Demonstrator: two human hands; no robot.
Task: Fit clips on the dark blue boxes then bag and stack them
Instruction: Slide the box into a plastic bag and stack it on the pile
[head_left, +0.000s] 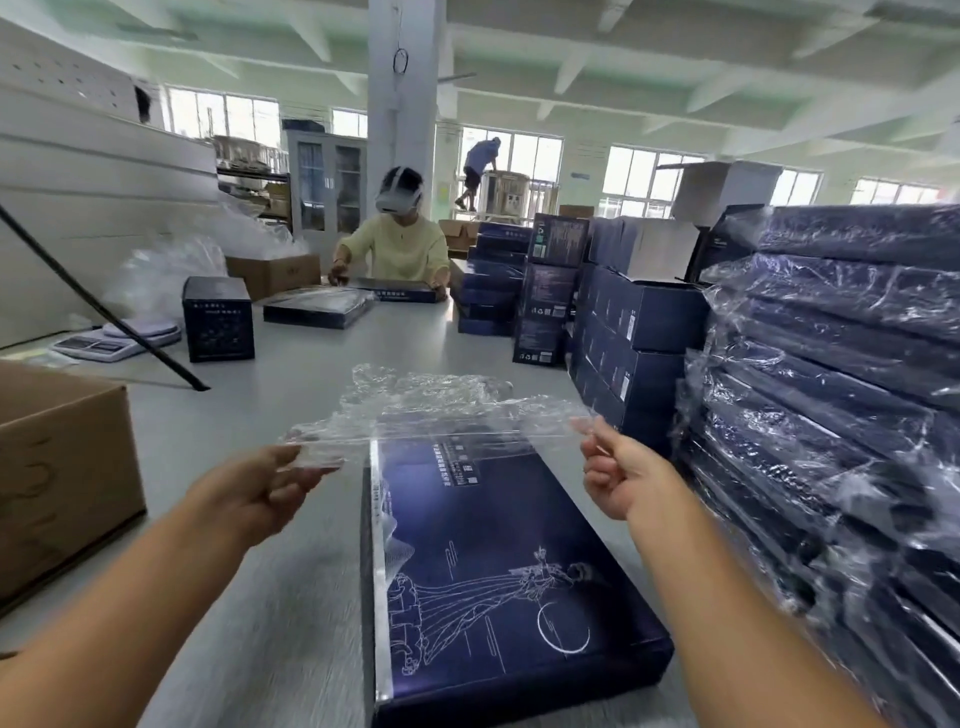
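A broad lane of bare grey table (291, 597) runs up the middle-left, from the near edge past the flat dark blue box (498, 561) to the far end, and a hand could pass there freely. On the left it is hemmed by a brown carton (62, 467) near, then a slanting black rod (104, 312), a scale (114, 340) and a small dark cube box (218, 318) farther off. The right side is walled by the tall stack of bagged boxes (841, 395) and unbagged stacks (628, 332) beyond, leaving only a narrow gap beside the flat box, and the clear bag (441, 410) stretched between both hands spans the lane above the box's far end.
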